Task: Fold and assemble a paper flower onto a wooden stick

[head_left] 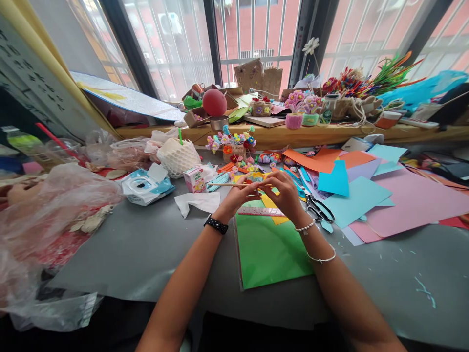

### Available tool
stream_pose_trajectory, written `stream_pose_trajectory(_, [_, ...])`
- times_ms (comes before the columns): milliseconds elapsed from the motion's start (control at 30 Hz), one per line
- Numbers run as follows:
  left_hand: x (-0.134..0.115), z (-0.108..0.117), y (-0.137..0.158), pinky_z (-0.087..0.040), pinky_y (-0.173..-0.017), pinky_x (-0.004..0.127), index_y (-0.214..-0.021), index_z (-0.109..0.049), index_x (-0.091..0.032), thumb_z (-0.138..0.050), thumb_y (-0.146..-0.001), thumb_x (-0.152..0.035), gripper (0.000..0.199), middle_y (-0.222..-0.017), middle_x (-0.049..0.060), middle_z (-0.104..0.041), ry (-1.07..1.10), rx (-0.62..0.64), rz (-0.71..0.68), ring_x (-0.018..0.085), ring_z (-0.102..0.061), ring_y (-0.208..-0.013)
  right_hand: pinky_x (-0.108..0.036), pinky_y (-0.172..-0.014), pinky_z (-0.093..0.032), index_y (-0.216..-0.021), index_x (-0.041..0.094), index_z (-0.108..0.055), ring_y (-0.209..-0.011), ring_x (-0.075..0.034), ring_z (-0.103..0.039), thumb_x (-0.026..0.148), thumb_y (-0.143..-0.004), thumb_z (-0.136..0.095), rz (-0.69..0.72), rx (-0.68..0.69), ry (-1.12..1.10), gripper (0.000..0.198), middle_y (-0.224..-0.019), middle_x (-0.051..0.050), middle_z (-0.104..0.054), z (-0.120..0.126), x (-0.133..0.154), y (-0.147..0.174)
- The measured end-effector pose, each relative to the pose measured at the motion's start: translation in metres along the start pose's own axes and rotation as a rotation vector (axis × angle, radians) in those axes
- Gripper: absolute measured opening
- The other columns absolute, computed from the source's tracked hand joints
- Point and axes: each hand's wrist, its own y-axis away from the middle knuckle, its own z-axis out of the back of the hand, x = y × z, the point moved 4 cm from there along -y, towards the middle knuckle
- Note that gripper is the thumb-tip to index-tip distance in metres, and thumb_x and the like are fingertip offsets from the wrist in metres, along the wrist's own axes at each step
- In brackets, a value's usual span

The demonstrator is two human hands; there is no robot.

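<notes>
A thin pale wooden stick [231, 185] lies level across the fingers of my left hand [240, 197], which are closed around it. My right hand [284, 189] meets it at the stick's right end, with thumb and fingers pinched together. What exactly sits between those right fingertips is too small to make out. Below both hands lies a green paper sheet [274, 252] in a clear sleeve. Across its top edge rests a ruler [262, 211], partly over a yellow paper piece [280, 219]. Black-handled scissors [320, 209] lie just right of my right hand.
Blue paper [361, 198] and pink paper [414, 200] cover the right side. To the left stand a wipes pack [146, 186], a small pink box [195, 180], a tissue [198, 203] and plastic bags [62, 205]. Colourful craft flowers [234, 146] stand before the crowded windowsill [154, 132].
</notes>
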Motion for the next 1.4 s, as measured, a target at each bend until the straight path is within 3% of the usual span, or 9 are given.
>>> stream_pose_trajectory(167, [-0.003, -0.001, 0.001, -0.051, -0.065, 0.028, -0.121, -0.039, -0.019, -0.061, -0.071, -0.024, 0.055, -0.075, 0.000, -0.057, -0.129, -0.026, -0.059, 0.010, -0.059, -0.065, -0.028, -0.061, -0.042, -0.076, 0.020, -0.055, -0.068, -0.015, -0.052, 0.042, -0.079, -0.050, -0.198, -0.010, -0.122, 0.023, -0.073, -0.003, -0.056, 0.004, -0.009, -0.002])
stream_pose_trajectory(300, [-0.004, -0.002, 0.001, -0.052, -0.064, 0.028, -0.126, -0.035, -0.021, -0.062, -0.070, -0.026, 0.062, -0.076, 0.000, -0.058, -0.228, -0.011, -0.132, 0.010, -0.059, -0.063, -0.025, -0.048, -0.034, -0.063, 0.019, -0.045, -0.052, -0.011, -0.043, 0.054, -0.074, -0.049, -0.361, 0.012, -0.090, 0.037, -0.057, 0.001, -0.047, 0.005, -0.019, -0.002])
stream_pose_trajectory(433, [-0.003, -0.004, 0.001, -0.053, -0.063, 0.027, -0.128, -0.033, -0.022, -0.062, -0.071, -0.028, 0.064, -0.084, 0.003, -0.059, -0.325, 0.021, -0.176, 0.011, -0.061, -0.063, -0.024, -0.045, -0.028, -0.055, 0.020, -0.040, -0.048, -0.009, -0.039, 0.062, -0.069, -0.048, -0.421, 0.160, -0.082, 0.045, -0.053, 0.002, -0.045, 0.001, -0.025, 0.000])
stream_pose_trajectory(600, [-0.003, -0.005, 0.002, -0.053, -0.061, 0.024, -0.127, -0.036, -0.022, -0.062, -0.070, -0.029, 0.063, -0.094, 0.006, -0.056, -0.429, 0.049, -0.219, 0.011, -0.062, -0.064, -0.024, -0.045, -0.030, -0.059, 0.018, -0.045, -0.050, -0.010, -0.042, 0.065, -0.067, -0.048, -0.531, 0.342, -0.239, 0.047, -0.057, 0.000, -0.051, -0.006, -0.033, 0.005])
stream_pose_trajectory(800, [-0.002, -0.005, 0.001, -0.052, -0.062, 0.023, -0.126, -0.038, -0.023, -0.064, -0.068, -0.026, 0.063, -0.098, 0.006, -0.056, -0.453, 0.077, -0.272, 0.009, -0.060, -0.063, -0.025, -0.050, -0.034, -0.061, 0.017, -0.050, -0.054, -0.011, -0.047, 0.060, -0.068, -0.050, -0.544, 0.392, -0.409, 0.044, -0.062, -0.002, -0.057, -0.010, -0.038, 0.007])
stream_pose_trajectory(1100, [-0.001, -0.006, 0.002, -0.053, -0.064, 0.025, -0.128, -0.036, -0.021, -0.062, -0.070, -0.028, 0.064, -0.095, 0.007, -0.059, -0.492, 0.107, -0.291, 0.011, -0.060, -0.065, -0.025, -0.050, -0.032, -0.062, 0.018, -0.047, -0.053, -0.010, -0.042, 0.059, -0.063, -0.056, -0.592, 0.433, -0.431, 0.042, -0.061, 0.000, -0.051, -0.009, -0.039, 0.009])
stream_pose_trajectory(1233, [0.002, -0.003, -0.001, -0.054, -0.068, 0.029, -0.129, -0.033, -0.023, -0.066, -0.066, -0.027, 0.071, -0.101, 0.007, -0.058, -0.477, 0.108, -0.316, 0.012, -0.060, -0.069, -0.024, -0.047, -0.028, -0.058, 0.018, -0.046, -0.050, -0.009, -0.037, 0.059, -0.061, -0.059, -0.563, 0.372, -0.354, 0.042, -0.055, 0.003, -0.045, -0.003, -0.033, 0.005])
stream_pose_trajectory(1400, [0.003, -0.002, -0.002, -0.054, -0.067, 0.031, -0.128, -0.033, -0.023, -0.067, -0.065, -0.023, 0.071, -0.102, 0.007, -0.056, -0.367, 0.082, -0.216, 0.014, -0.061, -0.074, -0.024, -0.049, -0.030, -0.058, 0.019, -0.046, -0.052, -0.010, -0.039, 0.059, -0.061, -0.059, -0.480, 0.202, -0.264, 0.042, -0.058, 0.001, -0.048, 0.002, -0.027, 0.000])
